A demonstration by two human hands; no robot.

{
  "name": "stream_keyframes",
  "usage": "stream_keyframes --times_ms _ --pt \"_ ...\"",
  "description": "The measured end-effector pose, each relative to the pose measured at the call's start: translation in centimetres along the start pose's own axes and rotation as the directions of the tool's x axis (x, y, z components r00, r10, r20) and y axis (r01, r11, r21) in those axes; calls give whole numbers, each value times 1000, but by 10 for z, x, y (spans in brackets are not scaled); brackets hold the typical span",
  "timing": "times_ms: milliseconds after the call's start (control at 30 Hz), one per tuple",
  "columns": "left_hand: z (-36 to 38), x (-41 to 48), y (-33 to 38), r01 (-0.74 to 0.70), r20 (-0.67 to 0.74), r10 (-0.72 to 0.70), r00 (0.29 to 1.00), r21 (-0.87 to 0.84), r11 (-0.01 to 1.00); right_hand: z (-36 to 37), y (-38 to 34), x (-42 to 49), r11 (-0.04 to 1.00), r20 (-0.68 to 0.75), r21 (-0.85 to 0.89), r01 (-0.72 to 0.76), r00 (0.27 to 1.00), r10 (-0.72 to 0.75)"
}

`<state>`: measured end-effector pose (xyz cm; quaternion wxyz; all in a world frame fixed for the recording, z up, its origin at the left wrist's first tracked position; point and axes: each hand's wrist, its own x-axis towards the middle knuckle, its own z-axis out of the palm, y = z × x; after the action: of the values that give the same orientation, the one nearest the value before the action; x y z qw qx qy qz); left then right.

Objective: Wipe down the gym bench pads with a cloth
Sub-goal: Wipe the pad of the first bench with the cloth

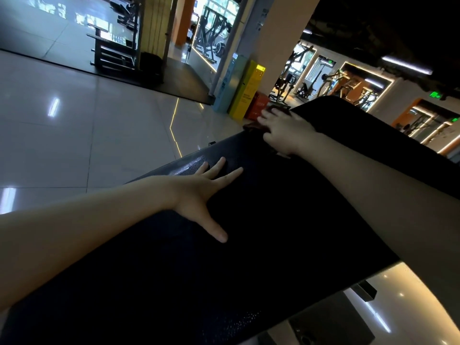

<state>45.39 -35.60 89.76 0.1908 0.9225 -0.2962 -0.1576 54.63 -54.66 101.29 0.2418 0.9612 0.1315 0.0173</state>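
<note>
Black bench pad (pixel 249 245) is bearing the left hand (pixel 199 197), its grip splayed flat; beyond it, the right hand (pixel 286 133) is pressing a dark cloth (pixel 251 125), fingers spread over it.

Both forearms bare, no sleeves, rings or watch.

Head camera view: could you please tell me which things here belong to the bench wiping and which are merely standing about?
Part of the job:
- black bench pad
- dark cloth under the right hand
- left hand, flat on the pad

Just standing about:
- yellow cabinet
- red box
- metal rack
</note>
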Motion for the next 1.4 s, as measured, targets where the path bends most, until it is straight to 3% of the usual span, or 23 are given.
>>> stream_keyframes --times_ms 167,300,533,733,900,1067,1233,1400 --pt "12 -6 -9 -39 -17 39 999 -15 999 -7 46 -3 987 -25 -60 -147 989 146" --pt "14 -4 -10 -61 -16 60 998 -6 998 0 30 -2 981 -47 -37 -189 981 187" --pt "17 -6 -5 -43 -65 43 997 -2 999 10 -42 -8 999 -15 38 -1 1000 1" --pt "33 -24 0 70 -77 -71 994 -23 997 25 -117 -8 985 21 47 164 986 -165" --pt "35 -39 -9 47 -54 -51 997 -71 996 28 -125 -10 982 26 -2 187 982 -187" --pt "45 -55 -31 70 -21 -73 997 -96 993 21 -111 -8 984 41 -86 156 987 -153" --pt "53 -59 -36 93 -49 -98 994 -105 990 12 -88 2 979 30 -204 6 1000 0" --pt "54 -58 -36 90 -46 -96 994 -116 989 20 -100 6 992 32 -127 -18 999 22"
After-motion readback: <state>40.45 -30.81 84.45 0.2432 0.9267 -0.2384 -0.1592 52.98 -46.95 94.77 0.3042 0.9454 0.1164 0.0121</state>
